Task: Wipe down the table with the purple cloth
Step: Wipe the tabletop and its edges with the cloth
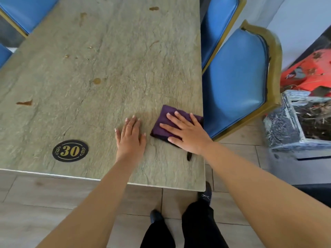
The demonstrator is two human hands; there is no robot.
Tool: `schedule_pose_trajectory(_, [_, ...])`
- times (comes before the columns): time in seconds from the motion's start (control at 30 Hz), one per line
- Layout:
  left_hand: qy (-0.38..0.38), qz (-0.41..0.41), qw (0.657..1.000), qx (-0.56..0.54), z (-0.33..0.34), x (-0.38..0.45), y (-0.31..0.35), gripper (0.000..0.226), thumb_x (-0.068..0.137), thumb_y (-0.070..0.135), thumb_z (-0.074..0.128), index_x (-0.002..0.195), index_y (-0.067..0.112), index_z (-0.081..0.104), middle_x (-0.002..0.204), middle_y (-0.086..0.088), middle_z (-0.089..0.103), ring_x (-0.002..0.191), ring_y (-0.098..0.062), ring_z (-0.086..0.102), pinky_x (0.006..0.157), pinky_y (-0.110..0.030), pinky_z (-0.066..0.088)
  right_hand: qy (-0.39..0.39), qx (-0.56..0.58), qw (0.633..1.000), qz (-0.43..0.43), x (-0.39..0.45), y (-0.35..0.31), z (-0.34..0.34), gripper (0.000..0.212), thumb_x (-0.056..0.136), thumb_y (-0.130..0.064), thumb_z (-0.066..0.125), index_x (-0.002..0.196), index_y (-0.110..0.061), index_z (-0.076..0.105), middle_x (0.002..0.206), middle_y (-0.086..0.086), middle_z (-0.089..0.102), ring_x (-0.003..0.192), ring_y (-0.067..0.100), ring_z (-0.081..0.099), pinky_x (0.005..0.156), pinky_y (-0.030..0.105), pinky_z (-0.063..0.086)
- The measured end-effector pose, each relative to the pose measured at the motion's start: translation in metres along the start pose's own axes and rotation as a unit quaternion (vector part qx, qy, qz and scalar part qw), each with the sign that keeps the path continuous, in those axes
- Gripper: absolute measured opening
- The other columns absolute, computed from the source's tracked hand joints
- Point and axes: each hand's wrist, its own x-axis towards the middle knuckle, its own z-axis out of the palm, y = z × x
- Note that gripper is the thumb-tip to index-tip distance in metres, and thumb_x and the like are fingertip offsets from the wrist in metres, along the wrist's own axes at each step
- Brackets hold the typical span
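Folded purple cloth lies under right hand.

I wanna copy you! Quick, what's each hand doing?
Left hand: open, flat on the table.
Right hand: open, pressing the cloth.

The cloth lies on the table near its right edge, under the right hand; the left hand rests flat just left of it

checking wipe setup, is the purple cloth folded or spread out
Folded: the purple cloth is a compact, thick pad under the flat right hand, near the table's right edge.
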Motion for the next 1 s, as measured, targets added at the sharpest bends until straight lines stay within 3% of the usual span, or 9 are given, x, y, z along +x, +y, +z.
schedule_pose_trajectory(0.07, [-0.006, -0.048, 0.998, -0.05, -0.008, 0.005, 0.008, 0.052, 0.096, 0.024, 0.048, 0.146, 0.018, 0.037, 0.158, 0.002, 0.024, 0.148, -0.018, 0.015, 0.12, -0.05, 0.001, 0.029, 0.151, 0.988, 0.021, 0.013, 0.003, -0.012, 0.042, 0.1, -0.045, 0.031, 0.142, -0.045, 0.033, 0.159, -0.013, 0.013, 0.147, 0.007, 0.001, 0.119, 0.044, -0.003])
schedule_pose_trajectory(0.17, [0.049, -0.037, 0.994, -0.085, -0.016, 0.011, 0.048, 0.047, 0.093, 0.019, 0.048, 0.14, 0.015, 0.045, 0.149, -0.005, 0.038, 0.14, -0.028, 0.03, 0.117, -0.05, 0.02, 0.145, 0.356, 0.918, 0.094, 0.02, 0.021, -0.027, 0.036, 0.098, -0.018, 0.048, 0.133, -0.026, 0.055, 0.148, -0.007, 0.041, 0.14, 0.006, 0.029, 0.114, 0.018, 0.016])
schedule_pose_trajectory(0.3, [-0.027, 0.078, 0.997, 0.012, 0.016, 0.014, 0.126, 0.061, 0.1, 0.043, 0.03, 0.153, 0.016, 0.019, 0.161, -0.005, 0.014, 0.149, -0.022, 0.006, 0.121, -0.04, 0.001, 0.075, 0.304, 0.941, 0.127, 0.04, 0.064, -0.045, 0.042, 0.099, -0.007, 0.041, 0.14, -0.015, 0.045, 0.155, 0.003, 0.028, 0.145, 0.014, 0.018, 0.111, 0.019, 0.013])
schedule_pose_trajectory(0.4, [-0.047, 0.056, 0.989, 0.127, 0.047, 0.017, 0.141, 0.077, 0.092, 0.065, 0.014, 0.155, 0.022, 0.001, 0.163, -0.003, -0.005, 0.149, -0.024, -0.011, 0.115, -0.057, -0.011, 0.029, 0.264, 0.958, 0.105, 0.054, 0.088, -0.052, 0.046, 0.098, 0.0, 0.033, 0.142, -0.011, 0.041, 0.157, 0.003, 0.022, 0.146, 0.014, 0.015, 0.114, 0.024, 0.012])
schedule_pose_trajectory(0.47, [-0.033, 0.05, 0.986, 0.157, 0.05, 0.037, 0.128, 0.078, 0.09, 0.071, 0.012, 0.154, 0.03, -0.002, 0.163, 0.002, -0.009, 0.149, -0.022, -0.013, 0.113, -0.065, -0.007, 0.035, 0.269, 0.958, 0.095, 0.058, 0.1, -0.055, 0.05, 0.094, 0.006, 0.032, 0.139, -0.012, 0.045, 0.156, 0.001, 0.025, 0.145, 0.012, 0.018, 0.113, 0.021, 0.013])
schedule_pose_trajectory(0.67, [-0.01, -0.186, 0.973, 0.134, 0.028, 0.125, 0.098, 0.073, 0.088, 0.073, 0.006, 0.151, 0.039, -0.011, 0.161, 0.001, -0.018, 0.147, -0.025, -0.019, 0.106, -0.074, -0.005, -0.002, 0.276, 0.959, 0.061, 0.063, 0.117, -0.051, 0.074, 0.086, 0.017, 0.032, 0.148, -0.022, 0.028, 0.159, -0.01, 0.011, 0.146, 0.008, 0.008, 0.119, 0.03, 0.015])
schedule_pose_trajectory(0.77, [0.006, -0.244, 0.963, 0.117, 0.038, 0.118, 0.127, 0.071, 0.089, 0.07, 0.006, 0.151, 0.039, -0.011, 0.16, -0.007, -0.022, 0.147, -0.033, -0.018, 0.107, -0.073, -0.002, -0.017, 0.292, 0.955, 0.039, 0.067, 0.126, -0.049, 0.076, 0.084, 0.018, 0.032, 0.148, -0.023, 0.029, 0.159, -0.01, 0.012, 0.146, 0.008, 0.008, 0.119, 0.03, 0.013])
schedule_pose_trajectory(0.87, [-0.005, -0.187, 0.972, 0.143, 0.062, 0.07, 0.165, 0.069, 0.091, 0.069, 0.004, 0.15, 0.038, -0.014, 0.16, -0.01, -0.021, 0.147, -0.034, -0.017, 0.11, -0.07, -0.005, -0.009, 0.285, 0.958, 0.04, 0.07, 0.128, -0.053, 0.07, 0.086, 0.014, 0.032, 0.145, -0.023, 0.036, 0.158, -0.012, 0.016, 0.146, 0.007, 0.011, 0.118, 0.033, 0.019])
schedule_pose_trajectory(1.0, [-0.018, -0.017, 0.985, 0.169, 0.067, 0.018, 0.162, 0.068, 0.091, 0.072, 0.015, 0.152, 0.043, 0.005, 0.163, -0.004, -0.007, 0.15, -0.028, -0.005, 0.111, -0.07, 0.001, 0.041, 0.284, 0.956, 0.065, 0.074, 0.129, -0.054, 0.062, 0.088, 0.013, 0.033, 0.138, -0.021, 0.044, 0.159, -0.009, 0.015, 0.147, 0.008, 0.004, 0.116, 0.037, 0.024])
